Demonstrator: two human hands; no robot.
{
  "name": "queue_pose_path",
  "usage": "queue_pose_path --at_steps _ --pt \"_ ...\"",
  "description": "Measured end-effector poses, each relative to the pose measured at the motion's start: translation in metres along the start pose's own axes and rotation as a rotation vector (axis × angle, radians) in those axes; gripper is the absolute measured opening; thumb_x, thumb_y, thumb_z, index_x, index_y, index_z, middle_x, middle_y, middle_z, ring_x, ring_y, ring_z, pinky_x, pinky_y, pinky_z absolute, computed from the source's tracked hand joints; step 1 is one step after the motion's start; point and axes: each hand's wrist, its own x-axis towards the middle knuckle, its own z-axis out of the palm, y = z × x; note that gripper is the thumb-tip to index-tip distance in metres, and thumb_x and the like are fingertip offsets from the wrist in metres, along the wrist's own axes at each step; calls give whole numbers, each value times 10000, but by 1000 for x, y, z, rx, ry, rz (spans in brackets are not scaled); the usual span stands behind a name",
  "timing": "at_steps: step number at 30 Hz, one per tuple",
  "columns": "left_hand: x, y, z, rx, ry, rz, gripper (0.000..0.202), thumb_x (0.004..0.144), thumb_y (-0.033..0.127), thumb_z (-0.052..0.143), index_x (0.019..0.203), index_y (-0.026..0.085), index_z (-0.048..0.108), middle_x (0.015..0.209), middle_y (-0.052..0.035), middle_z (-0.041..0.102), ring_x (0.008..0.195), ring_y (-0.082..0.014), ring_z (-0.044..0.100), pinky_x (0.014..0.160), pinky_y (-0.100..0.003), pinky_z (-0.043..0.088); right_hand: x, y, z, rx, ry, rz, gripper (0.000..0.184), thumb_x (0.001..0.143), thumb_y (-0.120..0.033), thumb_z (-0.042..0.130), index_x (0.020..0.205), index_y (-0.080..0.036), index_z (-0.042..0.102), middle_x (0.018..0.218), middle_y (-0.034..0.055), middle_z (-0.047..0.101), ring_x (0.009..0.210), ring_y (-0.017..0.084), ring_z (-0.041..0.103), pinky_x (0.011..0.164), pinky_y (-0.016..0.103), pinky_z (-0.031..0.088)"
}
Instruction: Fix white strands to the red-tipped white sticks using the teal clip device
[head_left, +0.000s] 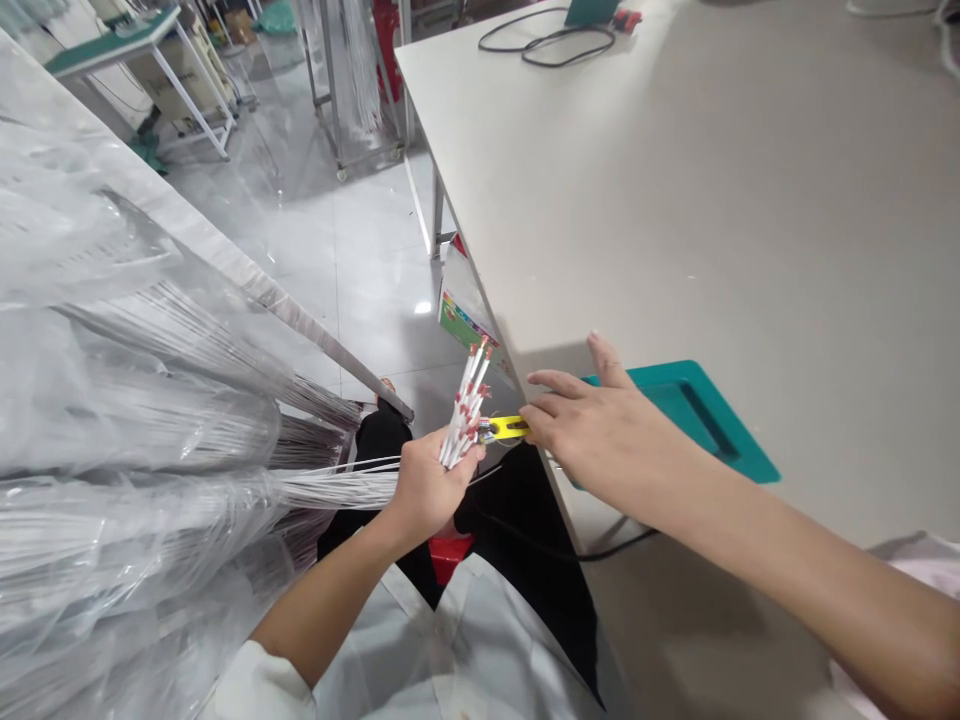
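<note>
Two hands are working at the side of one big, pale table. The left hand is squeezing one bunch of white wires, with its fingers closed around it. The bunch is sitting just off the table's edge, and its reddish tips are pointing up and away. There are too many wires to count.

The right hand is pinching one small yellow tool in its fingertips, while one finger is sticking out. The tool's metal end is pointing at the bunch; I cannot tell if they are touching.

Under the right arm, one teal tray is lying on the table. One black cord is hanging over the near edge, and another black cord is curling at the far end.

On the left, many more wires are lying in clear plastic beside one long rail. One green-topped table is standing far behind.
</note>
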Motion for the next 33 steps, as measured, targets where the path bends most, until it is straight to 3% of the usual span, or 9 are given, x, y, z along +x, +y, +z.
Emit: queue_pose_path --at_steps 5,10,16,20,23,25,30,33 --pt "1 1 -1 36 -4 14 283 737 271 597 990 192 696 741 1 687 585 -111 538 578 -204 438 -2 0 1 31 -7 76 112 798 -180 548 809 -146 654 757 107 679 982 312 560 970 699 175" --pt "-1 1 -3 15 25 -18 349 736 278 603 1062 173 674 754 -11 700 570 -104 542 584 -202 442 -7 -1 8 48 8 100 415 758 -281 645 1124 -96 580 919 135 686 1059 348 535 972 689 194" --pt "-5 4 -11 -86 14 -120 415 719 273 611 1121 175 645 758 -6 696 438 -63 440 451 -190 384 -8 3 16 61 87 86 441 768 -352 634 1128 -103 580 888 148 685 1021 357 564 954 681 238" --pt "-11 11 -19 -173 27 -141 437 733 255 596 1155 145 619 693 -8 683 397 -45 388 417 -187 360 -9 -5 6 143 290 51 397 823 -418 548 1078 -119 609 942 152 681 981 336 592 926 610 361" --pt "-17 15 -26 -251 38 -141 484 736 244 600 1202 115 576 590 12 631 383 -45 384 413 -190 359 -10 -30 -2 336 486 101 263 834 -275 558 1054 -146 621 964 114 686 895 237 632 817 390 516" --pt "-21 15 -31 -304 24 -124 546 735 232 605 1261 115 514 543 39 585 375 -44 379 407 -189 351 -9 -51 -3 542 512 174 233 840 -210 541 1053 -160 621 965 101 683 872 198 640 776 321 538" --pt "-30 9 -41 -345 -113 -40 534 773 217 575 1288 121 472 456 88 447 370 -38 372 396 -171 308 6 -79 8 1231 379 322 188 850 -228 531 988 -202 656 909 64 671 797 143 640 717 258 536" --pt "-31 2 -47 -378 -198 -41 506 774 254 591 1257 128 507 496 63 505 361 -30 369 379 -169 289 15 -79 10 1506 371 321 130 816 -270 586 826 -208 700 835 50 667 730 133 635 673 246 522"
